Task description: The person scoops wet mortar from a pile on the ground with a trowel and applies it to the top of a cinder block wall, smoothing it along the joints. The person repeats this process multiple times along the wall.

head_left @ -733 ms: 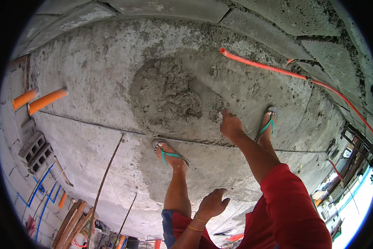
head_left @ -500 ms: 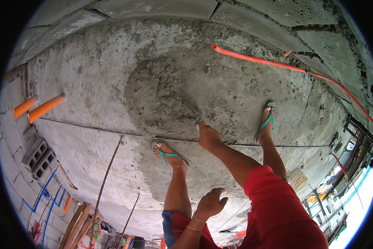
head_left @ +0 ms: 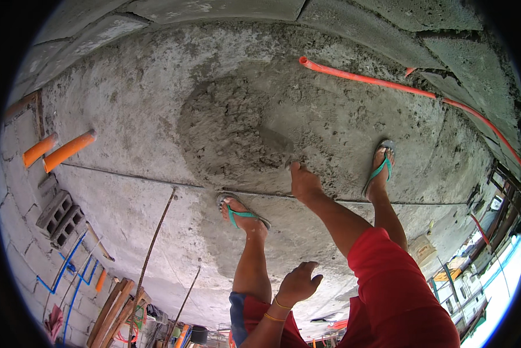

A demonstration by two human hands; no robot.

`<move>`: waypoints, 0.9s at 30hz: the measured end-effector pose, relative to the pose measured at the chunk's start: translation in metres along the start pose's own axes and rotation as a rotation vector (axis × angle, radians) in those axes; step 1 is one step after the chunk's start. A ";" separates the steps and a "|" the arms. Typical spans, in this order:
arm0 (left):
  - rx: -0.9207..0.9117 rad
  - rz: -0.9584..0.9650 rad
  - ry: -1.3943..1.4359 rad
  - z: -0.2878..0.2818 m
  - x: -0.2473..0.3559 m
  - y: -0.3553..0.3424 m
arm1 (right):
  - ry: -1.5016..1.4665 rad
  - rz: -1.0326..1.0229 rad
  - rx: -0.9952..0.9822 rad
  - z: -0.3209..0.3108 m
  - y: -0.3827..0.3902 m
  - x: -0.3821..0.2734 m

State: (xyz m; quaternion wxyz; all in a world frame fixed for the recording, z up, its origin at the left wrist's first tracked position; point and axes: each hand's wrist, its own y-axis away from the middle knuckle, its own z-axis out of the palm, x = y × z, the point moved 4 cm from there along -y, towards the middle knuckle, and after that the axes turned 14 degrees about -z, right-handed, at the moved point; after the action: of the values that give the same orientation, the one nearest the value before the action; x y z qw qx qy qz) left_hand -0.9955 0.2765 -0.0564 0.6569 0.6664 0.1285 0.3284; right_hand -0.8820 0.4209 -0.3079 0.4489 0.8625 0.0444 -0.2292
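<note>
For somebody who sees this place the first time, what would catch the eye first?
Probably the bright orange-red tube, which curves across the upper right. Next comes the grey heap of mortar near the centre, where the right hand holds a trowel. Two orange pipes also stand out, far left.

Red sleeve (head_left: 396,278), red shorts (head_left: 254,316), yellow wristbands (head_left: 274,318), teal sandal straps (head_left: 244,214)

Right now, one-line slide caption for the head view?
Right hand grips a trowel at a grey mortar heap on a concrete floor; left hand empty.
</note>
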 end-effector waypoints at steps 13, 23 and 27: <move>-0.072 0.097 -0.042 -0.011 -0.008 0.014 | -0.555 0.273 0.216 0.063 0.068 0.023; -0.038 0.045 0.001 -0.022 -0.020 0.017 | -0.597 0.073 0.126 0.017 -0.016 -0.066; 0.003 -0.043 0.035 -0.014 -0.042 0.014 | -0.535 0.021 0.055 -0.047 0.030 -0.075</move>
State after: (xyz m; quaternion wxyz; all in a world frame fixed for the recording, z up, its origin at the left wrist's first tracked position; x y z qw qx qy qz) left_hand -1.0384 0.2608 -0.0555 0.6603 0.6587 0.1550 0.3257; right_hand -0.9234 0.4501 -0.2293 0.4236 0.7835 -0.0910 -0.4454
